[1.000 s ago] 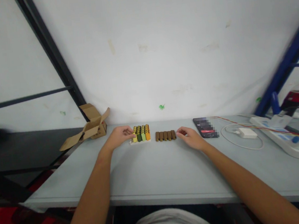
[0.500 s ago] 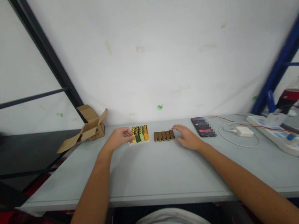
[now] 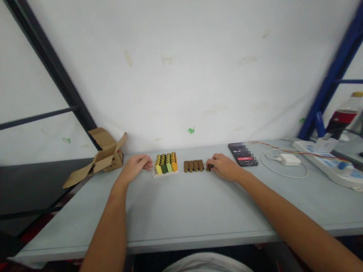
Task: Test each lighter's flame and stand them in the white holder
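Several brown pieces [image 3: 193, 166] lie side by side in a short row on the grey table. Just right of them, my right hand [image 3: 224, 166] has its fingers closed on a separate brown piece [image 3: 208, 167], partly hidden by the fingertips. Left of the row stands a white holder [image 3: 166, 175] filled with yellow, dark green, light green and orange pieces [image 3: 166, 163] in columns. My left hand [image 3: 136, 167] rests beside the holder's left side, fingers loosely bent and apart, with nothing seen in it.
An open cardboard box [image 3: 108, 158] stands at the back left. On the right are a phone [image 3: 243, 155], a white charger [image 3: 289, 159] with its cable, a power strip [image 3: 337, 167] and a bottle [image 3: 344, 114]. A wall rises behind the table [image 3: 189, 213].
My left hand has moved left, off the coloured pieces. My right hand has closed on the rightmost brown piece, which is now apart from the row. The view has shifted slightly.
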Demonstrator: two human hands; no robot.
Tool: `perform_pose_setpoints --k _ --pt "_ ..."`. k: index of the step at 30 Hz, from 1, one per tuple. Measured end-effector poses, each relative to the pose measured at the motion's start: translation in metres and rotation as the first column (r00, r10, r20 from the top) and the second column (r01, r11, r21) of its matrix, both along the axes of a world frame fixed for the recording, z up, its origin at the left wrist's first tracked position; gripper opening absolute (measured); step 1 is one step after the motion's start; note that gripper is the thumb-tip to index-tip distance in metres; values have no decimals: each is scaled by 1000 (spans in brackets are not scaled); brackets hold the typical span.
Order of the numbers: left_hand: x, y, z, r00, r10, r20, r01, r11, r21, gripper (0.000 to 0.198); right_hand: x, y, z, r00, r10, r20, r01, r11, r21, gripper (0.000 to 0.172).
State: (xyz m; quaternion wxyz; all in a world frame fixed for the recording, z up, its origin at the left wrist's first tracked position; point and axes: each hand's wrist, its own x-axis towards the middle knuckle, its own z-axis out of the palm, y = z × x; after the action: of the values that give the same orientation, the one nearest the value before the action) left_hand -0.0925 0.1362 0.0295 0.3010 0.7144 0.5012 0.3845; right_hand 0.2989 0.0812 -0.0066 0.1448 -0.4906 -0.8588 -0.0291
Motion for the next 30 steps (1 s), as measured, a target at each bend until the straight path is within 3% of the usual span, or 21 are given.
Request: perform_pose_setpoints --k 4,8,11,14,17,20,22,26,30 --pt "0 6 -5 971 237 -22 -229 956 185 49 8 -2 2 999 -11 32 12 998 -58 26" --pt "2 8 -15 961 271 -55 -253 943 218 52 4 -1 1 1000 4 -21 -6 995 -103 21" --pt "4 12 -23 967 246 -65 -229 951 207 54 0 2 -1 974 -26 -226 -10 988 -157 23" --pt "4 15 -30 970 239 -36 -229 957 179 54 1 7 -2 838 -66 -542 -37 984 -176 24" --pt "4 18 -34 972 233 -25 -227 962 152 54 5 11 -2 572 -93 -815 -41 989 -142 22" --pt "3 20 -37 972 230 -43 -221 964 147 53 7 12 1 326 -134 -936 -77 983 -167 29" --pt "2 21 -37 971 234 -50 -224 963 148 53 7 11 3 262 -137 -955 -132 975 -176 36" --pt "0 22 -38 972 229 -49 -219 963 154 52 0 6 7 210 -138 -968 -242 952 -188 39" --pt "1 21 -37 974 218 -55 -208 967 150 53 -4 4 9 138 -194 -971 -275 934 -226 39"
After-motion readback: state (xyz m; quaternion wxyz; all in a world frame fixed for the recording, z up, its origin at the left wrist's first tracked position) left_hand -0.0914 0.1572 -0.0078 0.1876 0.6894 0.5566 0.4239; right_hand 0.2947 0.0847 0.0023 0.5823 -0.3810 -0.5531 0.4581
